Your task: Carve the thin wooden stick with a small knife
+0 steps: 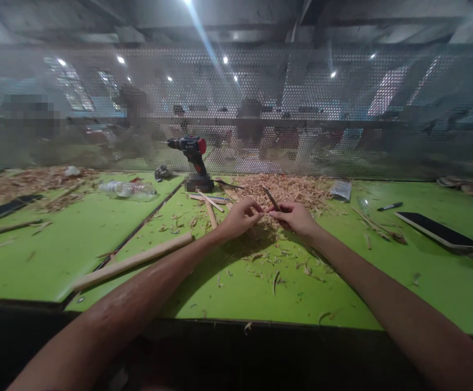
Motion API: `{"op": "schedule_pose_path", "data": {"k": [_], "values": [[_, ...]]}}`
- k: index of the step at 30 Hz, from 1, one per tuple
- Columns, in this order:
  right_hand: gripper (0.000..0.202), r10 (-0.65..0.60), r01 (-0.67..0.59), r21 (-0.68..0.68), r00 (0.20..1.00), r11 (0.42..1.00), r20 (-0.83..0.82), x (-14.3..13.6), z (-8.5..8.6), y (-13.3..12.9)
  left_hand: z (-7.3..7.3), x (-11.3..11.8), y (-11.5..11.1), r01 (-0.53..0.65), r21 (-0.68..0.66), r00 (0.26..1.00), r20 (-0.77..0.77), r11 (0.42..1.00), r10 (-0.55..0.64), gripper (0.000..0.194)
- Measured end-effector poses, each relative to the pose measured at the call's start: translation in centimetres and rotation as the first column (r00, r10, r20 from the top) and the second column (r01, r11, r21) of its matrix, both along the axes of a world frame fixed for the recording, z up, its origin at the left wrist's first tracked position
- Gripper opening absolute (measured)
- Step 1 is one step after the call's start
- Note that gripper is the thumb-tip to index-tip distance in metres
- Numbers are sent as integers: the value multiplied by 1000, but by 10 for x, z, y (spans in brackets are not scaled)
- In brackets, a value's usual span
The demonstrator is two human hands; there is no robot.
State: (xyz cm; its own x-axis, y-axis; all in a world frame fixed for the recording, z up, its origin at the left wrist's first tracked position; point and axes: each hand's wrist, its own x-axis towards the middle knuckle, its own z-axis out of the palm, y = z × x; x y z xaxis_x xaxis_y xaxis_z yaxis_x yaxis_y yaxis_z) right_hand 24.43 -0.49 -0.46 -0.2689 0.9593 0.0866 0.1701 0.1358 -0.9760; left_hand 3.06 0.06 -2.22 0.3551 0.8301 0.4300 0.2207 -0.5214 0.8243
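Note:
Both my hands meet above the green table (228,293), in front of a heap of wood shavings (297,190). My right hand (297,218) is closed on a thin dark tool (271,199) that slants up and to the left from the fingers. My left hand (240,219) has its thumb and fingertips pinched together close to the right fingertips. Something small and pale may be between the two sets of fingertips, but it is too small to make out. Loose curls of wood lie on the table under and around the hands.
A cordless drill (195,160) stands behind thin sticks (212,213). A long wooden rod (134,262) lies left; a plastic bottle (128,190) is beyond it. Rightward are a clear packet (341,190), a pen (390,206) and a dark tablet-like slab (440,229). Perforated mesh (301,108) rises behind.

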Motion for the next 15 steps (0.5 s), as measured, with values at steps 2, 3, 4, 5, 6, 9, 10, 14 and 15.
{"op": "schedule_pose_path", "data": {"k": [2, 3, 4, 5, 6, 9, 10, 14, 15], "values": [[46, 13, -13, 6, 1000, 1000, 15, 0, 0, 1, 1, 2, -4, 75, -98, 997, 2, 992, -76, 25], [47, 19, -19, 5, 1000, 1000, 16, 0, 0, 1, 2, 2, -6, 92, -124, 996, 3, 988, -92, 25], [47, 24, -24, 2, 1000, 1000, 13, 0, 0, 1, 2, 3, -7, 92, -134, 996, 6, 987, -92, 24], [47, 29, -28, -3, 1000, 1000, 6, 0, 0, 1, 3, 3, -7, 85, -136, 996, 8, 987, -85, 22], [47, 33, -33, -10, 999, 999, -4, 0, 0, 2, 3, 4, -8, 77, -140, 997, 10, 987, -77, 21], [50, 55, -57, -46, 998, 997, -43, 0, 0, 1, 4, 5, -8, 75, -145, 997, 17, 987, -73, 21], [52, 67, -70, -61, 996, 996, -57, 0, 0, 1, 4, 6, -8, 80, -128, 997, 21, 989, -78, 21], [59, 97, -109, -98, 989, 989, -115, -1, 0, 0, 3, 11, -10, 127, -16, 991, 49, 992, -126, 24], [60, 102, -115, -105, 987, 988, -125, -1, 0, 0, 2, 11, -10, 132, 5, 990, 49, 991, -133, 24]]}}
